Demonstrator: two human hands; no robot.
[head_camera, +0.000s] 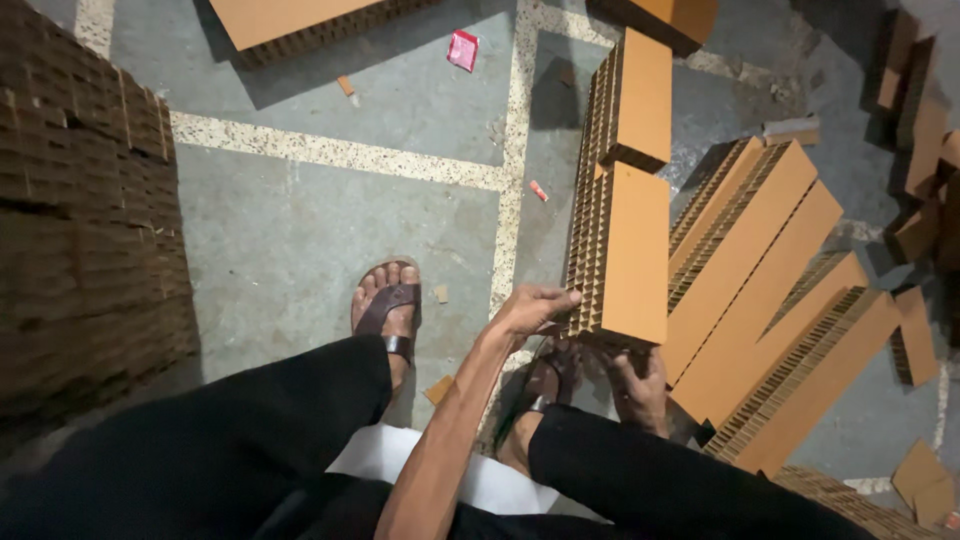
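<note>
Honestly, that honeycomb block (625, 255) looks light for its bulk: paper cells between two flat orange skins, so probably stiff along its length but easy to crush at the open-cell edges. It's standing on edge on the floor (290, 230), just in front of your right foot, with another block (635, 95) lined up beyond it and a fan of similar slabs (760, 290) leaning just to the right. Your left hand (530, 308) is curled over the near corner, fingers hooked on the cell edge, so it's gripping the block. Your right hand (640, 390) is low at the bottom end, touching or nearly so; can't tell if it's actually closed on anything. I'd reckon the flat skins are the safer place to hold, palms on both faces, since pinching the cells would likely dent them.
</note>
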